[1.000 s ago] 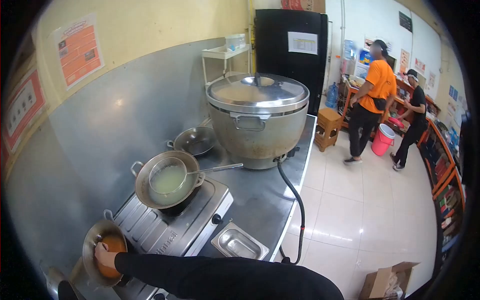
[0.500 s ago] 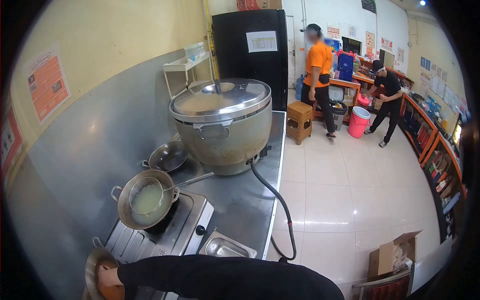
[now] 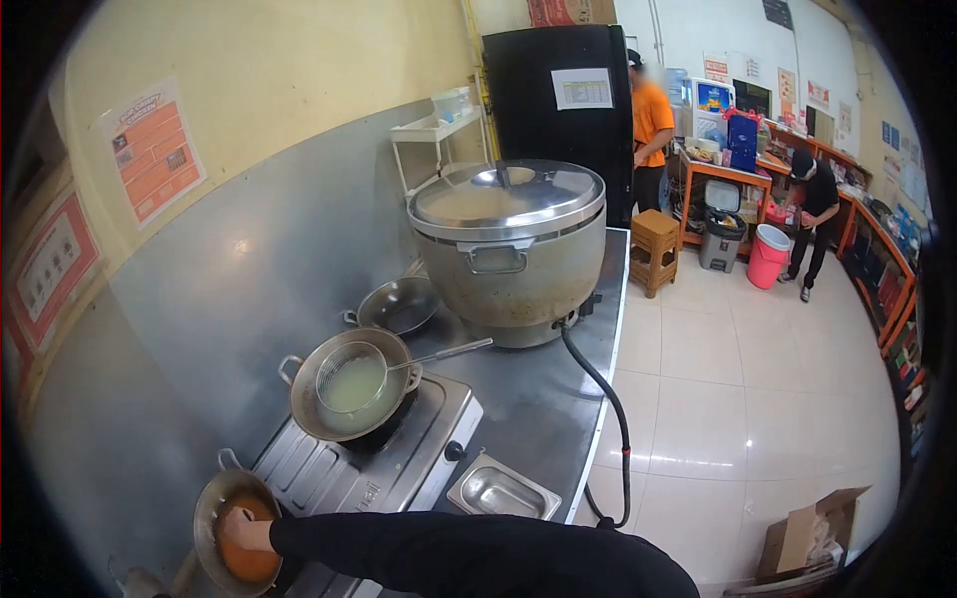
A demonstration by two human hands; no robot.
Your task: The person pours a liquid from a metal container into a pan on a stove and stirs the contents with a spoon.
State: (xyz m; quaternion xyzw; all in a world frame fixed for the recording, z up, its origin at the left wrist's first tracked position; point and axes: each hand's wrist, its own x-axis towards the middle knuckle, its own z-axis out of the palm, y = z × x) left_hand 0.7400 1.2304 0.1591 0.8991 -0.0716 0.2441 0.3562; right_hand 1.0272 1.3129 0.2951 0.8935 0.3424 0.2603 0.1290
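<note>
My right hand (image 3: 246, 531) reaches into a small metal wok (image 3: 206, 528) at the lower left, with its fingers down at the orange liquid (image 3: 249, 563). The fingertips are hidden, so whether they hold anything does not show. A black sleeve covers that arm. My left hand is out of view. Behind, on the gas stove (image 3: 329, 468), a larger wok (image 3: 304, 404) holds pale cloudy liquid, with a long-handled wire strainer (image 3: 349, 371) resting in it.
A large lidded pot (image 3: 508, 269) with a hose stands on the metal counter, beside an empty wok (image 3: 399, 304). A rectangular steel tray (image 3: 503, 488) lies near the edge. Beyond are a person in orange (image 3: 653, 125), a person in black (image 3: 817, 194) and a pink bucket (image 3: 768, 259).
The view has shifted left, showing more of the orange liquid's wok. The person in orange has moved partly behind the black cabinet. The person in black bends lower. My right hand remains in the wok.
</note>
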